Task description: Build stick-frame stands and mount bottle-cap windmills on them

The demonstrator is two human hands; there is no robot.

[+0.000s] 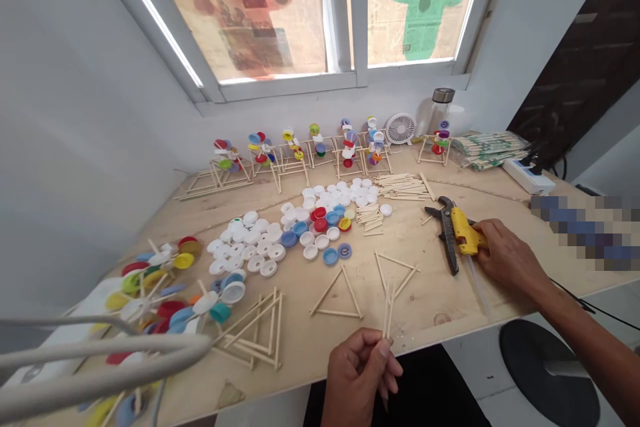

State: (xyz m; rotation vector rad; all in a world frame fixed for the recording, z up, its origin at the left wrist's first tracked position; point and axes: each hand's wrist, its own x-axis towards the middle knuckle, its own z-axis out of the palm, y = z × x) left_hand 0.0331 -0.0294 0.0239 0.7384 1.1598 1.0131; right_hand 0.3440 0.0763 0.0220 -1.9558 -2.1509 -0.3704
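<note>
My left hand [364,365], near the table's front edge, pinches the lower ends of thin wooden sticks [389,307] that meet in a narrow V. At the right, my right hand [505,259] is wrapped round the handle of a yellow hot glue gun [465,233]. A clear glue stick [479,287] trails from the gun's rear. Black pliers-like tool [449,240] lies against the gun's left side. Beyond my left hand lie a triangle of sticks [338,312] and a second stick triangle [397,261], partly overlapped by the held sticks. More stick triangles [255,333] are stacked to the left.
White bottle caps [245,243] and colored caps cover the middle. Stick piles [403,185] lie behind. Several cap-wheel models [347,147] line the wall, beside a small fan [401,129] and a bottle [442,107]. A power strip [529,175] sits right; pale curved bars [100,367] cross the left foreground.
</note>
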